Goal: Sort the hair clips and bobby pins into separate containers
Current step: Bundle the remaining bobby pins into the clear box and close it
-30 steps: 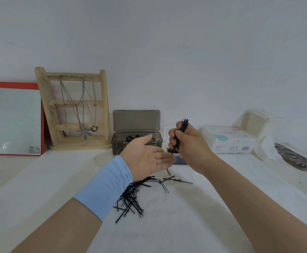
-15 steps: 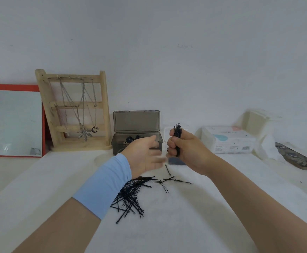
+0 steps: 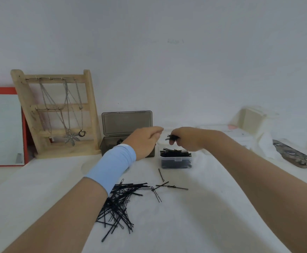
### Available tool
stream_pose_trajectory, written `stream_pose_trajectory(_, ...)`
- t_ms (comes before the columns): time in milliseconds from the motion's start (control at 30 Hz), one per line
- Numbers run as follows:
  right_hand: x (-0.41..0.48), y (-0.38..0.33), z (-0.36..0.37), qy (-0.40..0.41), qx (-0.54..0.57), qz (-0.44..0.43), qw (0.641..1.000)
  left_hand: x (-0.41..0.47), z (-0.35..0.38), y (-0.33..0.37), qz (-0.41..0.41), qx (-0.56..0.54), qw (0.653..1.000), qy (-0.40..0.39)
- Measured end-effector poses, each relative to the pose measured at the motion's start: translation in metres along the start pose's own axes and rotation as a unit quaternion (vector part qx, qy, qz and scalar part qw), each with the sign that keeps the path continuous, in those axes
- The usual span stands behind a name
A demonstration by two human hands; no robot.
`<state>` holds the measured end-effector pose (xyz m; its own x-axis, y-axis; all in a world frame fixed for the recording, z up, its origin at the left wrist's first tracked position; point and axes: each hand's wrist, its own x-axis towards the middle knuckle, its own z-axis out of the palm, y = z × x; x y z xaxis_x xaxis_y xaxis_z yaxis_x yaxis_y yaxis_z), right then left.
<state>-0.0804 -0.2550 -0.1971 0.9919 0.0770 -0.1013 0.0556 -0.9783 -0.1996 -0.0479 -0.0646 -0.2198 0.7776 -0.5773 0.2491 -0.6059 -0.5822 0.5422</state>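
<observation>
A loose pile of black bobby pins (image 3: 120, 203) lies on the white table, with a few stray pins (image 3: 169, 187) to its right. A small clear container (image 3: 176, 160) behind them is heaped with bobby pins. My right hand (image 3: 187, 138) hovers just above it, gripping a bunch of bobby pins (image 3: 172, 137). My left hand (image 3: 145, 141) is raised beside it, fingers loosely extended and holding nothing, in front of the smoky grey box (image 3: 125, 128), whose lid stands up. Dark clips are partly visible inside that box.
A wooden jewellery stand (image 3: 56, 114) with necklaces and a red-framed mirror (image 3: 3, 126) stand at the back left. A white wipes box (image 3: 238, 134), a white cloth-covered object (image 3: 262, 128) and a dark patterned flat item (image 3: 295, 155) sit at the right.
My right hand has moved up and forward over the clear container, tipping its bunch of pins from upright to sideways. My left hand rose and drew away from the right hand.
</observation>
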Motion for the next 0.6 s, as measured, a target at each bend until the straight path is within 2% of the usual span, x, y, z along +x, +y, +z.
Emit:
stream_pose_trajectory(167,0.014,0.01,0.015,0.012,-0.025,-0.054,0.998,0.003,0.013,-0.018,-0.015,0.035,0.999,-0.004)
stream_pose_trajectory(333,0.013,0.032,0.013,0.086,0.118,-0.054,0.988,0.004,0.017,-0.023,-0.012,0.056,0.998,-0.02)
stream_pose_trajectory(433,0.008,0.044,0.012,0.106,0.209,-0.056,0.971,0.005,0.024,-0.019,-0.003,0.076,0.995,-0.062)
stream_pose_trajectory(500,0.005,0.048,0.015,0.117,0.206,-0.054,0.97,0.006,0.028,-0.014,0.006,0.111,0.987,-0.113)
stream_pose_trajectory(600,0.004,0.048,0.021,0.113,0.13,-0.052,0.984,0.007,0.034,-0.01,0.04,0.166,0.971,-0.166)
